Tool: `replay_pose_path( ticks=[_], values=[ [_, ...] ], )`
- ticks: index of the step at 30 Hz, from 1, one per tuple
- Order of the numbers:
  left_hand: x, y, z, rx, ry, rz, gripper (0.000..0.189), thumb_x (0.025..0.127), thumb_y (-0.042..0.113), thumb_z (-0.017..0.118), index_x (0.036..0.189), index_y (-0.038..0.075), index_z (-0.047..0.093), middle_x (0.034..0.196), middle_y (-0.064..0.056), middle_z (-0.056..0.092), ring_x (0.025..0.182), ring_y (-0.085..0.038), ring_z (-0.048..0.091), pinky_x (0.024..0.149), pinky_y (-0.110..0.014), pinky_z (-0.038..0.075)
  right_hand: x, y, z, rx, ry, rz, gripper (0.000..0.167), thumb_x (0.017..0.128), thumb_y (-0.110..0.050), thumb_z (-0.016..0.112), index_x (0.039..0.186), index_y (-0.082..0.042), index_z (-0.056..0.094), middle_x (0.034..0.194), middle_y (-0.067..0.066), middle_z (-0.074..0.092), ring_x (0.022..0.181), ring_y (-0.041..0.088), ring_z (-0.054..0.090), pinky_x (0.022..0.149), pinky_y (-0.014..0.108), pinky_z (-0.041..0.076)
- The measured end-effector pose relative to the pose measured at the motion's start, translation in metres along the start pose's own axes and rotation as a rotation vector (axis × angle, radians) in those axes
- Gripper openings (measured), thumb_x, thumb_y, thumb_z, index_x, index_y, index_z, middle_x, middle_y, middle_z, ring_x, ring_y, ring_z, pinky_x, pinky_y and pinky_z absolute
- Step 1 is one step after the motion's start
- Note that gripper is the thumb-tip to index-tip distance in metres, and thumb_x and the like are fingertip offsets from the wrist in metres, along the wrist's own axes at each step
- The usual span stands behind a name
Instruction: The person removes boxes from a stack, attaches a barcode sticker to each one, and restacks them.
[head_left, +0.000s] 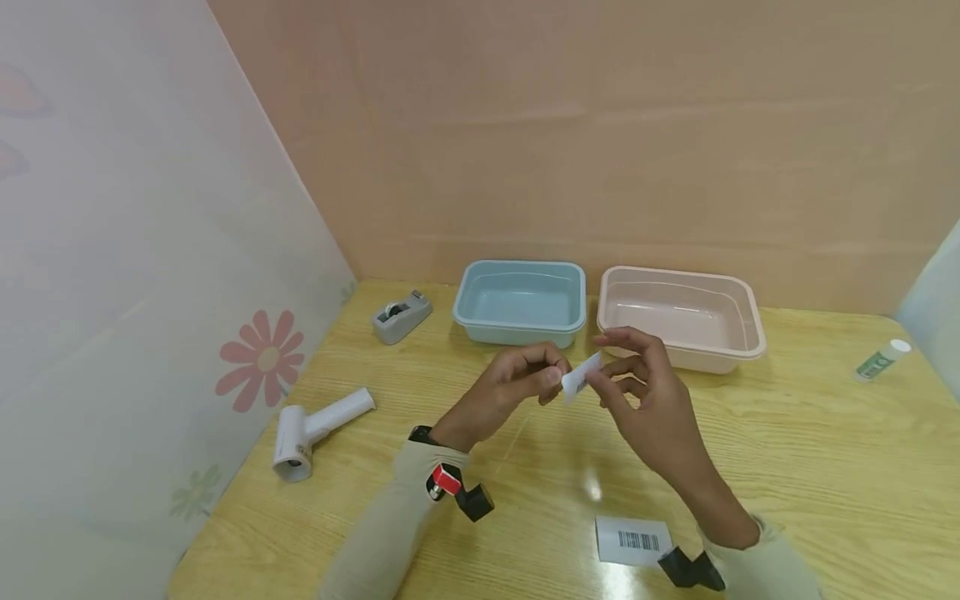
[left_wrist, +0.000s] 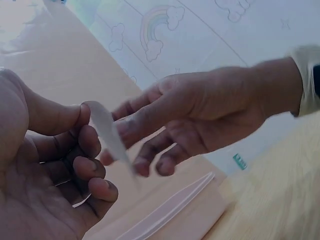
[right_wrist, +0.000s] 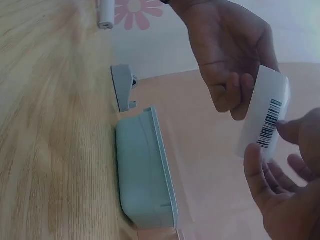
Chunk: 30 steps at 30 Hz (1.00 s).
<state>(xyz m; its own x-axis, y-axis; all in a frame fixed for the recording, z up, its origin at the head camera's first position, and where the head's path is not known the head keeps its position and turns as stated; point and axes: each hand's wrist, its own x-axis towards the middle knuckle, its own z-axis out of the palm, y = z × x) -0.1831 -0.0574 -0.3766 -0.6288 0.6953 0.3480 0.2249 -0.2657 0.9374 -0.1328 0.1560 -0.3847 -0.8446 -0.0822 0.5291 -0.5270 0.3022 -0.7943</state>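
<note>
Between both hands, above the table, is a small white paper label [head_left: 576,380] with a barcode [right_wrist: 270,123] printed on one face. My left hand [head_left: 512,385] pinches its left end between thumb and curled index finger; the paper bends there in the left wrist view. At the other end my right hand [head_left: 654,407] holds it with the thumb [right_wrist: 289,131] on the barcode face, other fingers spread around the edge. Flat on the table near my right wrist lies another white barcode slip [head_left: 633,541].
A blue bin [head_left: 517,333] and a pink bin [head_left: 705,360] stand side by side at the back wall. Left of them is a grey tape dispenser [head_left: 402,318]. A white handheld scanner [head_left: 296,442] lies at the left edge, a glue stick [head_left: 882,361] far right.
</note>
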Motion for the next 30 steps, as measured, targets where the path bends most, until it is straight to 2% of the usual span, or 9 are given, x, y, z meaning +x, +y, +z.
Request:
replay_pose_path(
  ticks=[2, 4, 9, 12, 18, 24, 30],
  values=[
    [0.0, -0.002, 0.002, -0.043, -0.001, 0.0, 0.024, 0.106, 0.016, 0.049, 0.102, -0.007, 0.053, 0.086, -0.004, 0.047, 0.077, -0.022, 0.043, 0.074, -0.031, 0.039, 0.0, 0.0, 0.004, -0.067, -0.01, -0.116, 0.067, 0.086, 0.008, 0.075, 0.144, -0.008, 0.044, 0.133, 0.004, 0.054, 0.09, 0.014, 0.064, 0.073, 0.019, 0.054],
    [0.0, -0.003, 0.004, -0.073, -0.006, 0.001, 0.024, 0.106, 0.015, 0.049, 0.101, -0.008, 0.051, 0.088, -0.004, 0.047, 0.076, -0.021, 0.043, 0.074, -0.031, 0.04, 0.0, 0.0, 0.008, -0.107, -0.002, -0.221, 0.068, 0.082, 0.01, 0.077, 0.141, -0.004, 0.047, 0.134, 0.008, 0.052, 0.091, 0.014, 0.064, 0.077, 0.019, 0.053],
    [0.0, -0.006, 0.008, -0.092, -0.006, 0.011, 0.023, 0.105, 0.014, 0.049, 0.098, -0.008, 0.05, 0.088, -0.004, 0.046, 0.076, -0.02, 0.042, 0.074, -0.03, 0.039, 0.002, 0.0, 0.014, -0.164, 0.03, -0.456, 0.035, 0.097, -0.012, 0.069, 0.127, 0.002, 0.059, 0.128, 0.022, 0.054, 0.084, 0.019, 0.063, 0.074, 0.018, 0.052],
    [0.0, -0.008, 0.009, -0.102, -0.006, 0.01, 0.022, 0.105, 0.013, 0.049, 0.097, -0.008, 0.05, 0.086, -0.005, 0.045, 0.077, -0.02, 0.042, 0.074, -0.03, 0.038, 0.002, 0.0, 0.016, -0.229, 0.043, -0.535, 0.03, 0.104, -0.025, 0.058, 0.119, 0.0, 0.064, 0.125, 0.024, 0.055, 0.079, 0.017, 0.061, 0.07, 0.016, 0.049],
    [-0.001, -0.009, 0.01, -0.084, -0.005, 0.017, 0.025, 0.106, 0.015, 0.05, 0.095, -0.007, 0.051, 0.084, -0.007, 0.044, 0.078, -0.02, 0.043, 0.075, -0.031, 0.038, 0.001, -0.003, 0.017, -0.284, 0.052, -0.574, 0.026, 0.105, -0.024, 0.056, 0.114, -0.004, 0.069, 0.121, 0.022, 0.058, 0.08, 0.018, 0.062, 0.067, 0.015, 0.047],
    [-0.001, -0.007, 0.01, -0.084, -0.012, 0.01, 0.025, 0.105, 0.014, 0.046, 0.097, -0.009, 0.05, 0.088, -0.006, 0.049, 0.083, -0.019, 0.049, 0.082, -0.03, 0.041, 0.002, -0.003, 0.016, -0.271, 0.031, -0.583, 0.03, 0.105, -0.022, 0.055, 0.119, 0.004, 0.062, 0.118, 0.019, 0.059, 0.083, 0.018, 0.06, 0.073, 0.018, 0.049],
    [0.0, -0.005, 0.011, -0.075, -0.009, -0.003, 0.029, 0.106, 0.02, 0.047, 0.102, -0.009, 0.05, 0.088, -0.009, 0.052, 0.085, -0.018, 0.053, 0.083, -0.031, 0.043, 0.004, -0.006, 0.015, -0.273, 0.033, -0.58, 0.033, 0.105, -0.023, 0.055, 0.119, 0.007, 0.059, 0.115, 0.016, 0.059, 0.082, 0.017, 0.06, 0.073, 0.02, 0.05]
  ],
)
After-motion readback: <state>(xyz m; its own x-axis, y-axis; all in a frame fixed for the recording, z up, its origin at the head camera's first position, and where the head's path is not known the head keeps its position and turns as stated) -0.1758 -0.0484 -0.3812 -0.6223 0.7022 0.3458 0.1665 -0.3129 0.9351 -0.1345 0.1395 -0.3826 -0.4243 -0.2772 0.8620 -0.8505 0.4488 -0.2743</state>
